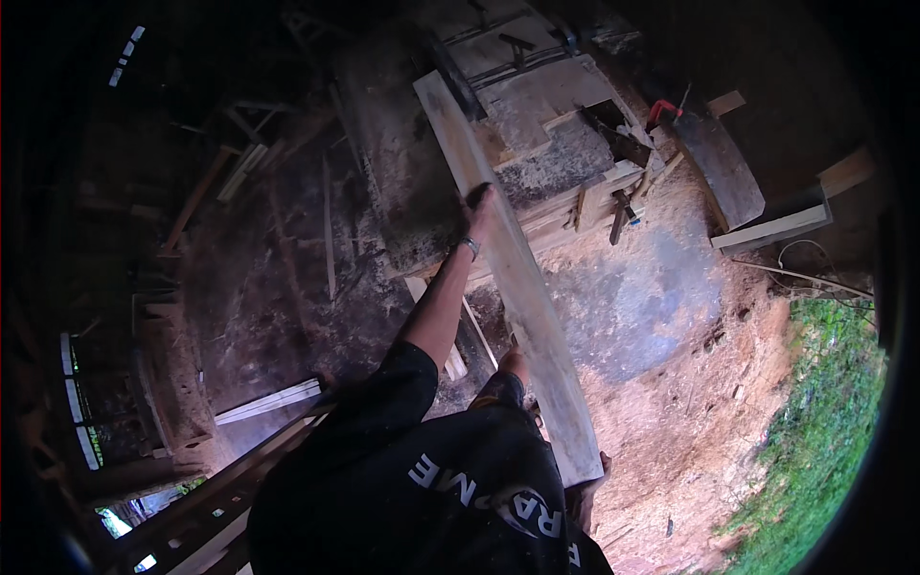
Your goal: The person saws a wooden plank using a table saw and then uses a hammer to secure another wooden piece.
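A long, pale wooden plank [525, 287] slants across the middle, from the workbench at the far side down to my body. About a third of the way along from its far end, my left hand [482, 213] grips the plank, with a wristband or watch on that wrist. My right hand [592, 479] is closed around the near end at its right corner, and part of it is hidden under the wood. The plank's far end lies over the bench beside a dark metal bar; I cannot tell whether it touches the bench.
A dusty workbench [561, 171] carries a dark tool in a cut-out. To its right, a curved board [721, 172] stands near a red-handled tool [663, 111]. Wood shavings [661, 412] cover the ground toward the grass [824, 412]. Pale boards [268, 401] lie at left.
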The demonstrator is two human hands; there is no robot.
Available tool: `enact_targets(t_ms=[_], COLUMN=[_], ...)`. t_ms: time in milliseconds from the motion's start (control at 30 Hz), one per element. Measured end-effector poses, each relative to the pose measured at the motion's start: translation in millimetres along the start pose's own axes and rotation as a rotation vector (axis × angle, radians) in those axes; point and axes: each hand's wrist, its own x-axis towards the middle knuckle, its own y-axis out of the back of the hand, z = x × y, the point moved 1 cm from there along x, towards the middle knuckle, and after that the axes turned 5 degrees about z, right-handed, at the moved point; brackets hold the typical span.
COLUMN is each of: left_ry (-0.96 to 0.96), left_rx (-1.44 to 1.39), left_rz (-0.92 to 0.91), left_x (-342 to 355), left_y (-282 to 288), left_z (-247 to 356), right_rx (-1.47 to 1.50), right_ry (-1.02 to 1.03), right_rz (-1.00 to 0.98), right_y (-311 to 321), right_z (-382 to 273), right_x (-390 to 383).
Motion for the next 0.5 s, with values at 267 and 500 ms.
enact_targets(t_ms=[267,500], left_ry=[0.127,-0.038], left_rx=[-0.175,-0.095], left_rz=[-0.125,-0.285], left_x=[-44,-63], left_y=[0,9], left_z=[41,8], right_rx=[0.012,-0.108], right_ry=[0.023,0.094], right_rz=[0.017,0.079], right_y=[-10,4], right_z=[-4,-20], right_x=[-11,-48])
